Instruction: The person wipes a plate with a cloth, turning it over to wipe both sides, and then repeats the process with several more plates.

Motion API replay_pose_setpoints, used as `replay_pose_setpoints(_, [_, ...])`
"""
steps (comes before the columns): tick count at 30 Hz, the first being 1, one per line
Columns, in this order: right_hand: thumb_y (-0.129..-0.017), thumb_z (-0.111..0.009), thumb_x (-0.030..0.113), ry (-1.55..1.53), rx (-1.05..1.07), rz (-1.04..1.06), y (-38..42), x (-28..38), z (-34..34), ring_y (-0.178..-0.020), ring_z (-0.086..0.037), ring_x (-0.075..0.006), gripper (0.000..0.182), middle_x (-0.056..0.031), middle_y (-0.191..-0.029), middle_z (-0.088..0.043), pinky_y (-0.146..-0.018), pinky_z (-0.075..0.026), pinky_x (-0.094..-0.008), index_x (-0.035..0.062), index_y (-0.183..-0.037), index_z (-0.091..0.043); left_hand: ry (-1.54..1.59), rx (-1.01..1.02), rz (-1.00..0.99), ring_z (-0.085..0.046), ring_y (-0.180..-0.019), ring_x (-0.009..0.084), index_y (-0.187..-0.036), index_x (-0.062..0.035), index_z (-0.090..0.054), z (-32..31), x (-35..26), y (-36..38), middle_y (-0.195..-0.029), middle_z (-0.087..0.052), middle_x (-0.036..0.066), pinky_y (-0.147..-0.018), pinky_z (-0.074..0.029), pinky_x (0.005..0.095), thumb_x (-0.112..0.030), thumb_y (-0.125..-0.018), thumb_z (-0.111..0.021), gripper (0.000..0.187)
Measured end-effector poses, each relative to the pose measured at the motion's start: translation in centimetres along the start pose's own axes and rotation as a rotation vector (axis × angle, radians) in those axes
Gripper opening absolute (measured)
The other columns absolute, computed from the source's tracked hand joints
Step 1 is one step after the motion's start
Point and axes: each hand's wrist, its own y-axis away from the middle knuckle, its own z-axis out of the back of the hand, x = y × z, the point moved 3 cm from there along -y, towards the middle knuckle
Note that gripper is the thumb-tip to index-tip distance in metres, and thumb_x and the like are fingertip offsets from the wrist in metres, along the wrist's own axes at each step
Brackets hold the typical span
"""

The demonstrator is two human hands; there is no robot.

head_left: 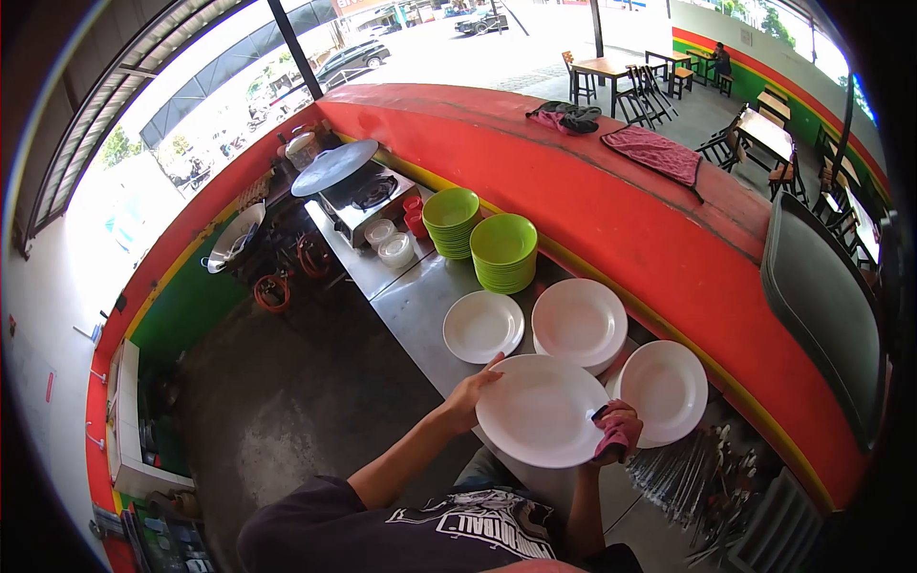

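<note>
A white oval plate (540,411) is held up in front of my body, above the steel counter (411,306). My left hand (470,396) grips its left edge, fingers closed on the rim. At the right edge is my right hand (616,432), closed round a dark pink cloth (618,430) pressed against the plate. Beyond the held plate lie a single white plate (483,327), a stack of white plates (579,323) and more white plates (663,392) at the right.
Two stacks of green bowls (503,250) stand behind the plates. Past them are red cups (414,217), clear containers (395,250) and a stove (368,199). Cutlery (690,487) lies at the right. A red wall (573,201) borders the counter; a person (721,62) sits far off.
</note>
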Motion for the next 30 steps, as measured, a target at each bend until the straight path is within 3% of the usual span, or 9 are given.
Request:
replay_pose_setpoints(1, [-0.098,-0.048,0.038,0.050,-0.016,-0.069,-0.1,0.2,-0.6,-0.078,-0.055,-0.0210,0.035,-0.0046,-0.073,-0.047,-0.079,-0.047,-0.0367,0.0085,-0.079,-0.046,-0.125,-0.008,-0.154,-0.048,-0.133,0.0234,-0.139,0.0003,-0.050,0.5,0.3,-0.3,-0.138,-0.056,0.015,-0.111,-0.040,0.0393,-0.039,-0.105,-0.044,0.053])
replay_pose_setpoints(4, [-0.094,-0.047,0.028,0.025,-0.066,-0.282,0.6,-0.5,-0.3,-0.066,-0.052,-0.0179,0.030,-0.0047,-0.066,-0.045,-0.070,-0.047,-0.0336,0.0076,-0.072,-0.042,-0.441,-0.010,-0.455,-0.049,-0.128,0.0219,-0.133,-0.0007,-0.055,1.8,0.6,-0.8,-0.131,-0.058,0.014,-0.111,-0.035,0.0378,-0.044,-0.106,-0.039,0.053])
replay_pose_setpoints(6, [-0.097,-0.041,0.029,0.114,-0.233,-0.518,1.1,-1.2,-0.9,-0.062,-0.047,-0.0150,0.034,-0.0034,-0.067,-0.042,-0.064,-0.045,-0.0302,0.0089,-0.070,-0.037,-0.580,0.009,-0.437,-0.052,-0.119,0.0219,-0.124,-0.0021,-0.061,2.5,-0.3,-0.3,-0.125,-0.060,0.013,-0.111,-0.031,0.0349,-0.044,-0.108,-0.034,0.053])
replay_pose_setpoints(7, [-0.097,-0.040,0.030,0.198,-0.271,-0.564,0.6,-1.1,-1.5,-0.062,-0.047,-0.0147,0.035,-0.0030,-0.067,-0.041,-0.064,-0.045,-0.0303,0.0093,-0.070,-0.037,-0.617,-0.013,-0.550,-0.055,-0.099,0.0183,-0.109,-0.0010,-0.065,3.2,0.2,-0.3,-0.103,-0.065,0.009,-0.095,-0.042,0.0330,-0.049,-0.107,-0.032,0.059])
replay_pose_setpoints(10, [-0.098,-0.042,0.030,0.204,-0.304,-0.647,1.2,-2.0,-1.6,-0.070,-0.052,-0.0162,0.031,-0.0040,-0.076,-0.047,-0.068,-0.047,-0.0315,0.0075,-0.078,-0.045,-0.878,0.091,-0.762,-0.055,-0.072,0.0144,-0.097,0.0019,-0.065,4.2,0.7,0.5,-0.073,-0.060,0.012,-0.070,-0.046,0.0319,-0.045,-0.107,-0.039,0.054])
replay_pose_setpoints(14, [-0.098,-0.046,0.025,0.014,-0.348,-0.829,2.9,-2.6,-3.2,-0.097,-0.060,-0.0219,0.029,-0.0094,-0.105,-0.058,-0.085,-0.049,-0.0355,0.0009,-0.109,-0.057,-1.065,-0.048,-0.762,-0.045,-0.049,0.0141,-0.092,0.0050,-0.065,3.4,0.5,2.3,-0.058,-0.043,0.018,-0.050,-0.040,0.0318,-0.032,-0.105,-0.049,0.042])
replay_pose_setpoints(20, [-0.094,-0.050,0.018,0.034,0.076,-0.621,2.6,1.7,-8.0,-0.133,-0.047,-0.0334,0.047,-0.0169,-0.139,-0.053,-0.111,-0.036,-0.0445,-0.0031,-0.135,-0.050,-1.013,-0.110,-0.742,-0.052,-0.046,0.0222,-0.105,0.0012,-0.070,0.8,0.7,3.2,-0.063,-0.056,0.024,-0.052,-0.046,0.0380,-0.025,-0.103,-0.052,0.032])
replay_pose_setpoints(26, [-0.091,-0.055,0.018,0.393,0.640,0.039,2.0,4.2,-10.0,-0.143,-0.035,-0.0411,0.054,-0.0203,-0.145,-0.047,-0.116,-0.030,-0.0503,-0.0044,-0.140,-0.046,-1.042,-0.049,-0.875,-0.052,-0.042,0.0243,-0.099,0.0021,-0.072,-0.6,1.7,3.1,-0.054,-0.051,0.018,-0.046,-0.043,0.0343,-0.025,-0.104,-0.051,0.035])
replay_pose_setpoints(30, [-0.097,-0.051,0.018,0.082,0.354,-0.419,2.3,-0.3,-8.3,-0.140,-0.039,-0.0343,0.052,-0.0180,-0.147,-0.044,-0.113,-0.034,-0.0444,-0.0029,-0.143,-0.042,-1.110,-0.057,-0.761,-0.044,-0.041,0.0152,-0.091,0.0023,-0.072,-1.2,-0.1,4.8,-0.050,-0.046,0.013,-0.045,-0.039,0.0330,-0.026,-0.104,-0.051,0.037])
